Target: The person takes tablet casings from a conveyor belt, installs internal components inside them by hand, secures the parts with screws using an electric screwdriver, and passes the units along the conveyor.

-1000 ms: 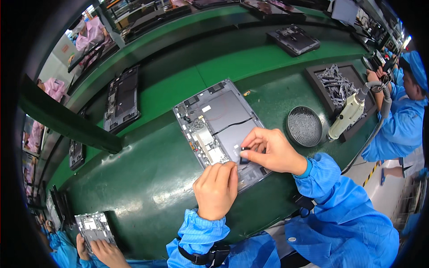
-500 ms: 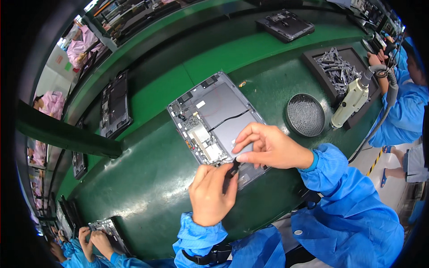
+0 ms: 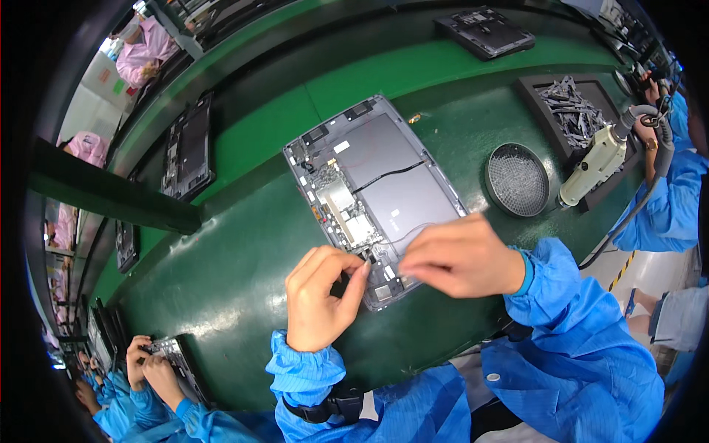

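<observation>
An opened tablet-like housing lies slantwise on the green bench. A circuit board runs down its left side, and a black cable crosses its grey inner panel. At the near left corner my left hand has thumb and forefinger brought together by small dark parts; anything between them is too small to tell. My right hand hovers over the near right part, fingertips pinched and slightly blurred, their contents hidden. A thin dark wire curves from the board toward this hand.
Right of the housing stand a round dish of small pieces, a pale electric screwdriver and a black tray of dark strips. More housings lie on the far green strip. A dark post rises left. Co-workers' hands work nearby.
My hands have moved apart: the left to the left, the right slightly to the right. The black piece between them earlier no longer shows there. The view has shifted slightly.
</observation>
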Demonstrator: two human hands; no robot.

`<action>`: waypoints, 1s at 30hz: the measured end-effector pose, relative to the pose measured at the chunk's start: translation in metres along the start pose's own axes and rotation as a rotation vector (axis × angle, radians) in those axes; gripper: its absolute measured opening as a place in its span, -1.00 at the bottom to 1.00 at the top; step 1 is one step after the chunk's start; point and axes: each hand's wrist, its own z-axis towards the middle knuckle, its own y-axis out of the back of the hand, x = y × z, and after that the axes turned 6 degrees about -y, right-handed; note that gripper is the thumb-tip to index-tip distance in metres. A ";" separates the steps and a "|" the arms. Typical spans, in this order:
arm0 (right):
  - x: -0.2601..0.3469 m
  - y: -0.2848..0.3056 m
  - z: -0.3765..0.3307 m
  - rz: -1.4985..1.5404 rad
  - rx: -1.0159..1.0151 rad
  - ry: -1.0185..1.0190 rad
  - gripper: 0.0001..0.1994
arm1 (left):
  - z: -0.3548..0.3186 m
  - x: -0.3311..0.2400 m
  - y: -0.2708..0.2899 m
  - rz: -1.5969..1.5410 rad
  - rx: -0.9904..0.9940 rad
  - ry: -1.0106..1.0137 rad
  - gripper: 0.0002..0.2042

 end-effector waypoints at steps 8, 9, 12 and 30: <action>0.010 -0.013 -0.002 -0.068 0.298 -0.192 -0.74 | 0.000 0.003 -0.004 -0.021 -0.012 0.032 -0.92; 0.009 -0.013 -0.002 -0.005 0.287 -0.239 -0.78 | 0.001 0.003 -0.005 -0.025 -0.007 0.033 -0.92; 0.002 -0.008 0.000 0.066 0.232 -0.259 -0.85 | 0.002 0.002 -0.004 -0.023 -0.005 0.039 -0.92; -0.004 0.015 -0.004 -0.072 0.337 -0.136 -0.91 | 0.005 -0.025 -0.016 0.155 0.270 -0.178 -0.71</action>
